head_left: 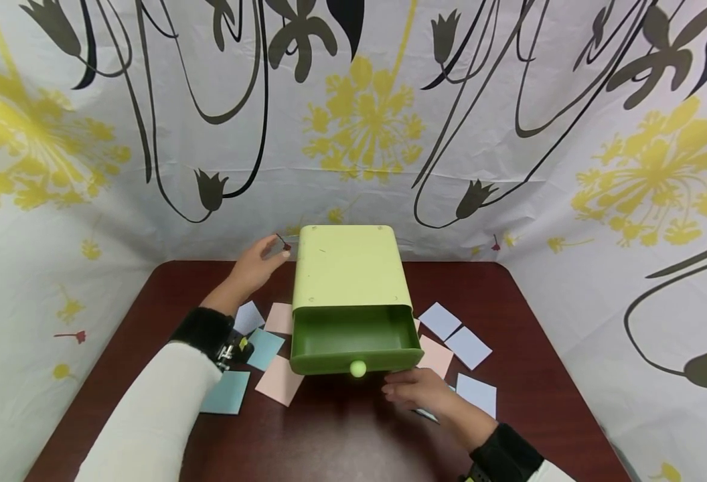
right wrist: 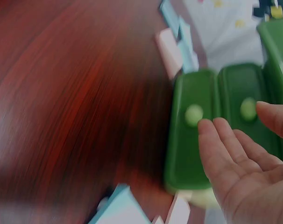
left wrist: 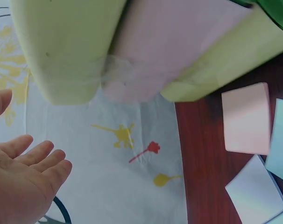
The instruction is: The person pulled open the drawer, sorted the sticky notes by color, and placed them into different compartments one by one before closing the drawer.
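A small drawer box with a pale yellow-green cover (head_left: 350,264) stands at the middle of the table. Its green upper drawer (head_left: 323,362), with a round light-green knob (head_left: 358,369), is pulled out, and no contents show inside. In the right wrist view a second green drawer front (right wrist: 190,154) with its own knob appears beside the first. Beside the rear left of the box is my left hand (head_left: 254,268), fingers extended and holding nothing. My right hand (head_left: 420,390) is near the drawer's front right corner, fingers fairly straight; whether it touches the drawer I cannot tell.
Pink, teal and pale-blue paper pads lie on both sides of the box, such as a teal one (head_left: 225,393) at left and a pale-blue one (head_left: 468,347) at right. A patterned cloth (head_left: 353,201) hangs behind the dark red-brown table (head_left: 329,442) and along its sides.
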Tool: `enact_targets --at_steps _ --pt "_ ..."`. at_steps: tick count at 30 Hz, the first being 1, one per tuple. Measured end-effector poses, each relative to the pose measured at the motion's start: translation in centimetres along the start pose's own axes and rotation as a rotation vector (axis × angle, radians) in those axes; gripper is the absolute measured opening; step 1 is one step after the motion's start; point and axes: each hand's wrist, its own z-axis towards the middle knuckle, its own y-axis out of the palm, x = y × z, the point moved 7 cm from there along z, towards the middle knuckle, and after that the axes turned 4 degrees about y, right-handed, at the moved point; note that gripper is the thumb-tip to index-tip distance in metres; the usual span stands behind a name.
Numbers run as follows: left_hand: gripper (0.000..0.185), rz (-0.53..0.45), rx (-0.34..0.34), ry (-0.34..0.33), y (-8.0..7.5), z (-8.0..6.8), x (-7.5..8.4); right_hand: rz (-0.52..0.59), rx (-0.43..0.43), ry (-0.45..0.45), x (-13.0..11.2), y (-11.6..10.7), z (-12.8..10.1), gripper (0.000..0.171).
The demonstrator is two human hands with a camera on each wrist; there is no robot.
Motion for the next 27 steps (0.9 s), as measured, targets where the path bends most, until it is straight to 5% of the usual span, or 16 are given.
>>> enact_targets --at_steps 6,12,22,27 --pt "0.067 0.047 0.042 0.051 -0.8 -2.5 -1.5 -0.123 0.213 0.020 1.9 -3.7 0.4 0.035" --pt "0.066 0.136 0.065 0.070 -0.6 -5.2 -2.9 -0.127 0.401 0.043 3.2 -7.1 0.2 0.038" --pt "0.063 0.241 0.083 0.103 1.7 -9.0 -5.5 -0.315 0.567 0.081 6.0 -11.2 0.0 0.039" --pt "0.062 0.249 0.072 0.113 3.9 -10.4 -6.3 -0.410 0.572 0.085 7.0 -11.4 0.1 0.041"
